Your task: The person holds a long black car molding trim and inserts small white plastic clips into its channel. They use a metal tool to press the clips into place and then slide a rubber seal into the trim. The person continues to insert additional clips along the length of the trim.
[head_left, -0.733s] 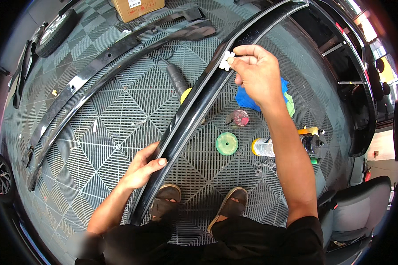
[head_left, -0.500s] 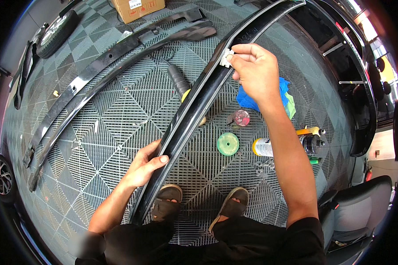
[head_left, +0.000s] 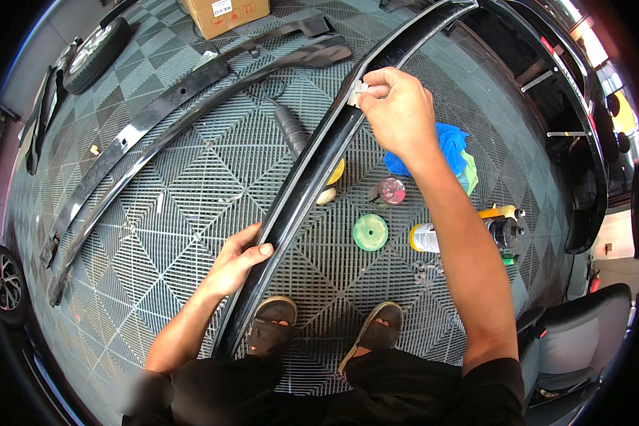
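Observation:
A long glossy black channelled car trim piece (head_left: 309,163) runs diagonally from beside my feet to the top of the head view. My left hand (head_left: 243,259) is closed around its lower part, thumb over the near edge. My right hand (head_left: 400,113) pinches a small pale grey-white piece (head_left: 356,94) against the trim's rim on the upper part. The back of that hand hides part of the piece, so I cannot tell exactly what it is. Under the trim lies a tool with a dark handle (head_left: 291,130) and a yellow part (head_left: 337,170), partly hidden.
Two black strips (head_left: 153,113) lie left; a carton (head_left: 227,15) and spare wheel (head_left: 96,57) behind. Blue cloth (head_left: 449,142), red container (head_left: 391,191), green disc (head_left: 370,232) and bottles (head_left: 426,238) lie right, with a seat (head_left: 582,341) and large black panel (head_left: 579,177) at the edge.
My right hand has moved slightly left and up with the pale piece along the rim. My left hand and the trim have shifted slightly upward; the whole view has shifted a little.

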### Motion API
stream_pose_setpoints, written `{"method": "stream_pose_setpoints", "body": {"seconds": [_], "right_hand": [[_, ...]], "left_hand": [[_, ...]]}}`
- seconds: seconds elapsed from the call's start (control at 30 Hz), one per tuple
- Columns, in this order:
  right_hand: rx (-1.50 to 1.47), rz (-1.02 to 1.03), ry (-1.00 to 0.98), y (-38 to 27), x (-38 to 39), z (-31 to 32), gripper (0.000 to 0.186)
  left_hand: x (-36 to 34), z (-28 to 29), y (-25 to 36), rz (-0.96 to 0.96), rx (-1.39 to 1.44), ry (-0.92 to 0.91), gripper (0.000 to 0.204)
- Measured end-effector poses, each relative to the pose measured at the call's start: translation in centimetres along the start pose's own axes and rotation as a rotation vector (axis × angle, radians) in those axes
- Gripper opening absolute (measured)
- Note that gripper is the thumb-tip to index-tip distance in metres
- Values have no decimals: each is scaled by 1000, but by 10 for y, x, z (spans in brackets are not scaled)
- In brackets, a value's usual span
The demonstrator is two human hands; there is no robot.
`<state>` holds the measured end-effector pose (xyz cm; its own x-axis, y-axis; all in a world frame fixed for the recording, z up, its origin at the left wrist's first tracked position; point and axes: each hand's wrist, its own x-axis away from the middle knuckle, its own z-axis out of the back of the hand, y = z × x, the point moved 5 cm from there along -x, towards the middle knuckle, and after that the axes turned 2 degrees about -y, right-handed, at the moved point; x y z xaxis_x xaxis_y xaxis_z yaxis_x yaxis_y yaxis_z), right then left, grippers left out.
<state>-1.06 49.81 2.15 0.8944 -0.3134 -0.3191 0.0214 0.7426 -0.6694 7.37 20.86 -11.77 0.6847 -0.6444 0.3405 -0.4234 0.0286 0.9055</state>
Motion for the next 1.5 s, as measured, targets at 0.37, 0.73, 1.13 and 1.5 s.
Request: {"method": "stream_pose_setpoints", "body": {"seconds": [0.37, 0.73, 1.13, 1.5], "right_hand": [[-370, -227, -15, 20, -8, -11, 24], [-228, -160, -53, 30, -21, -11, 20], [-224, -168, -119, 37, -21, -17, 17], [-380, -166, -48, 34, -14, -23, 22]], "left_hand": [[1, 0, 3, 20, -13, 11, 63], [1, -3, 7, -14, -48, 23, 62], [3, 0, -1, 36, -2, 32, 58], [3, 2, -1, 24, -19, 49, 54]]}}
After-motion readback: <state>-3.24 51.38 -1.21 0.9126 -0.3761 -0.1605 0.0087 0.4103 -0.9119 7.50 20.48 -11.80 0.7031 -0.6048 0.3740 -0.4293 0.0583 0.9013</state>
